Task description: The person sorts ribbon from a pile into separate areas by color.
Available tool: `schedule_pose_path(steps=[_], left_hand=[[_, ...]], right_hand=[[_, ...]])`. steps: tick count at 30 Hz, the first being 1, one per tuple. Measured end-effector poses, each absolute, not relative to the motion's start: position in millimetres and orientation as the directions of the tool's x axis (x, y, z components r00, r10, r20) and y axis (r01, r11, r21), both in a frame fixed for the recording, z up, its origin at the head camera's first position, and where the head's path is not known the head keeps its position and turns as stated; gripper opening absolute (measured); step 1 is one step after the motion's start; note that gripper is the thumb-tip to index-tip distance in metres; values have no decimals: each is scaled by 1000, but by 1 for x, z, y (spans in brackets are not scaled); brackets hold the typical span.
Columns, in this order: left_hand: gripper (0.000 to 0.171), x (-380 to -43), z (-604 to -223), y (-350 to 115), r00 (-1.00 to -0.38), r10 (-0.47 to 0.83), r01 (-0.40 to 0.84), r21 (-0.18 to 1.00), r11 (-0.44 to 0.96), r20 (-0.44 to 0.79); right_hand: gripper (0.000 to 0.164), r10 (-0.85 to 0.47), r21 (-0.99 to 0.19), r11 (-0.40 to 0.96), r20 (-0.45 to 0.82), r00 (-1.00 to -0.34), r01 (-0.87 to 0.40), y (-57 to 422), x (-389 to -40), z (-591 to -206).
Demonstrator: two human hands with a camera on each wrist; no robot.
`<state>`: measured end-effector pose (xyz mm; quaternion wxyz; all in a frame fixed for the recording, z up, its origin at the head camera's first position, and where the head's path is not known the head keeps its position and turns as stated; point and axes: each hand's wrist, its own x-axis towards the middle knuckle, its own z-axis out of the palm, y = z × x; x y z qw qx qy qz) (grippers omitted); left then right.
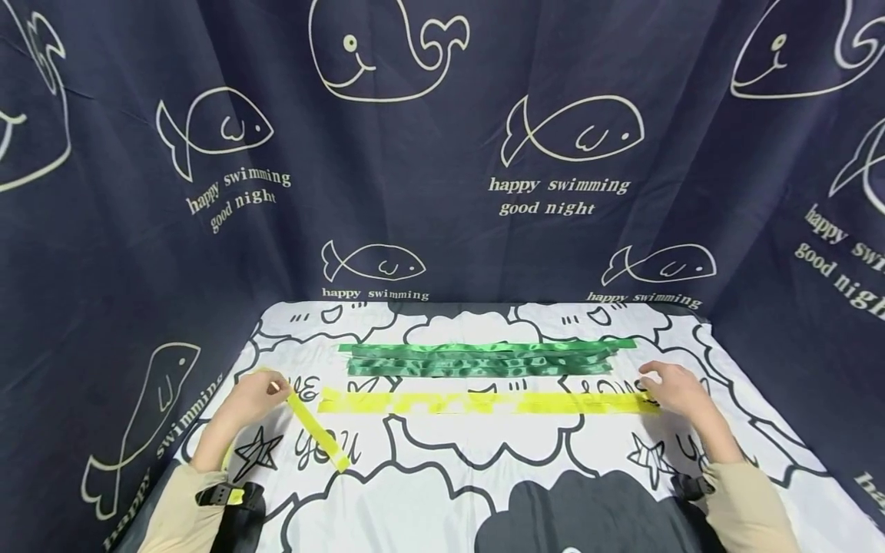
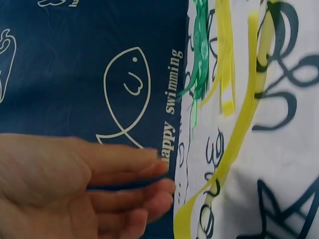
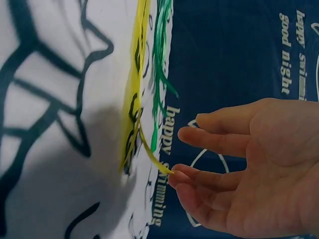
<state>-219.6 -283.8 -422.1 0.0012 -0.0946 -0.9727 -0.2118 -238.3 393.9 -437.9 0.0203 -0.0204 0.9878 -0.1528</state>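
Observation:
In the head view my left hand [image 1: 257, 395] is over the cloth at the left, beside a loose yellow ribbon [image 1: 314, 428] that slants down to the right. The left wrist view shows its fingers [image 2: 132, 162] relaxed, with the ribbon just past the fingertips. At the right, my right hand [image 1: 677, 388] is by the end of several yellow ribbons [image 1: 484, 402] laid lengthwise. Its fingers [image 3: 219, 142] are loosely extended in the right wrist view, where one raised yellow ribbon end [image 3: 158, 164] meets a fingertip.
Several green ribbons [image 1: 477, 361] lie in a band behind the yellow ones. A white printed cloth [image 1: 429, 491] covers the table. Dark blue curtains [image 1: 442, 200] with fish and whale drawings rise behind and at both sides.

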Motion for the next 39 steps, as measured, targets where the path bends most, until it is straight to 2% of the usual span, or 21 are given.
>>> schedule_pose_path(steps=[4, 7, 12, 17, 25, 30, 33, 35, 37, 39], left_hand=[[25, -223, -425, -286, -923, 383, 362, 386, 848, 25], [32, -225, -429, -285, -899, 439, 415, 326, 850, -1], [25, -228, -433, -281, -935, 354, 340, 219, 915, -26], [18, -232, -439, -276, -937, 344, 327, 194, 925, -65], [22, -237, -445, -274, -931, 353, 330, 190, 924, -97], [27, -230, -441, -271, -935, 317, 292, 165, 942, -159], [29, -222, -430, -266, -917, 341, 295, 226, 928, -205], [30, -218, -420, -262, -872, 427, 341, 331, 880, -238], [31, -215, -411, -255, -789, 559, 401, 477, 782, -254], [34, -213, -403, -246, -677, 693, 443, 614, 653, -249]], right_hand=[[32, -58, -275, 959, 34, -998, -65, 379, -236, -433], [28, -106, -268, 954, 123, -987, -136, 365, -235, -431], [23, -200, -271, 932, 173, -964, -242, 343, -236, -430], [22, -283, -318, 892, 160, -946, -321, 324, -235, -430], [19, -386, -356, 834, 167, -907, -421, 304, -233, -430], [20, -442, -363, 810, 138, -886, -460, 292, -231, -428], [20, -475, -358, 795, 136, -869, -490, 285, -230, -425], [19, -505, -349, 778, 148, -851, -522, 280, -230, -423], [18, -540, -356, 752, 150, -828, -555, 274, -230, -420], [18, -591, -376, 709, 144, -794, -596, 267, -230, -419]])
